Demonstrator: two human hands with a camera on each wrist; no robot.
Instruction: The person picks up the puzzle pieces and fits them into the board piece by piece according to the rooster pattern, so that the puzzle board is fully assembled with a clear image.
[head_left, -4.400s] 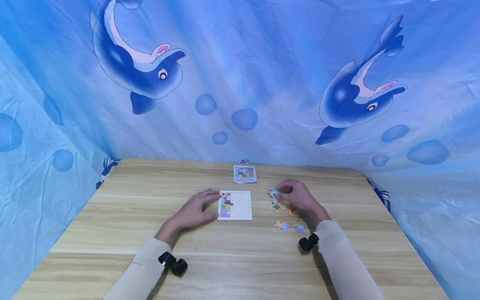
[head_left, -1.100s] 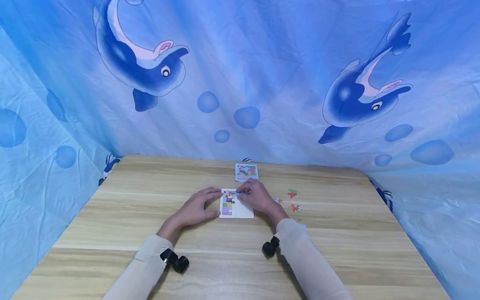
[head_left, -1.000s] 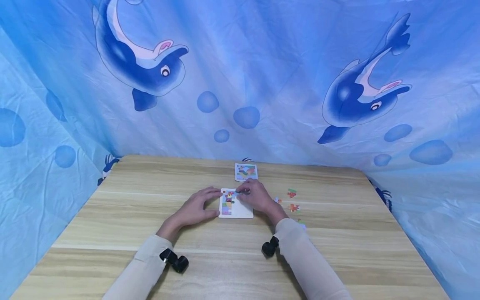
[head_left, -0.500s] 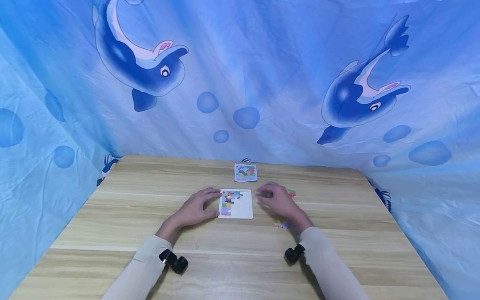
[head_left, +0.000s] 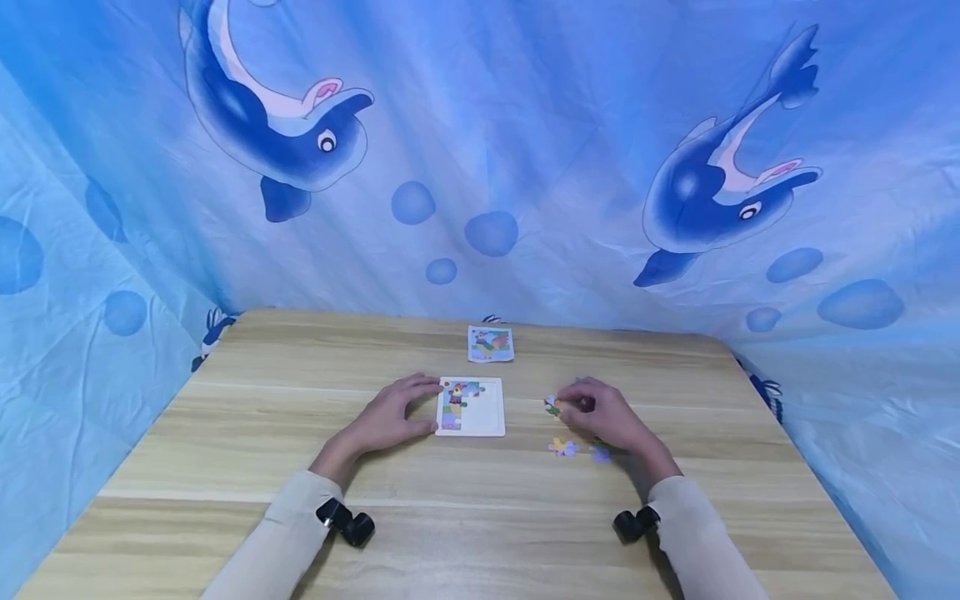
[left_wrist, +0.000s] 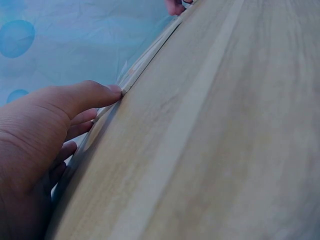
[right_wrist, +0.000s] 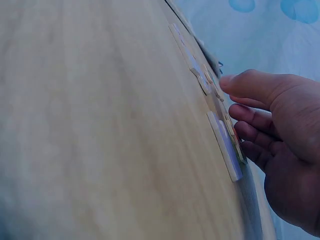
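In the head view, a white square puzzle tray (head_left: pixel 483 418) lies on the table, with joined jigsaw pieces (head_left: pixel 452 415) down its left side and along part of its top. My left hand (head_left: pixel 387 414) holds the tray's left edge, thumb by the near corner and fingers by the far one. Right of the tray, my right hand (head_left: pixel 603 414) is low over loose pieces, its thumb and fingertips beside a multicoloured jigsaw piece (head_left: pixel 552 407). In the right wrist view, the thumb (right_wrist: pixel 247 84) stands apart from the curled fingers, with no piece visible between them. The hand hides other pieces.
A yellow and lilac jigsaw piece (head_left: pixel 562 447) and a lilac and green one (head_left: pixel 601 453) lie nearer the person. Behind the tray is a small picture card (head_left: pixel 491 344). A blue dolphin-printed curtain (head_left: pixel 555 167) hangs beyond the wooden table (head_left: pixel 465 517).
My right hand set a jigsaw piece at the tray's top, next to the joined ones, then moved right to the loose pieces. The left hand stayed at the tray's edge.
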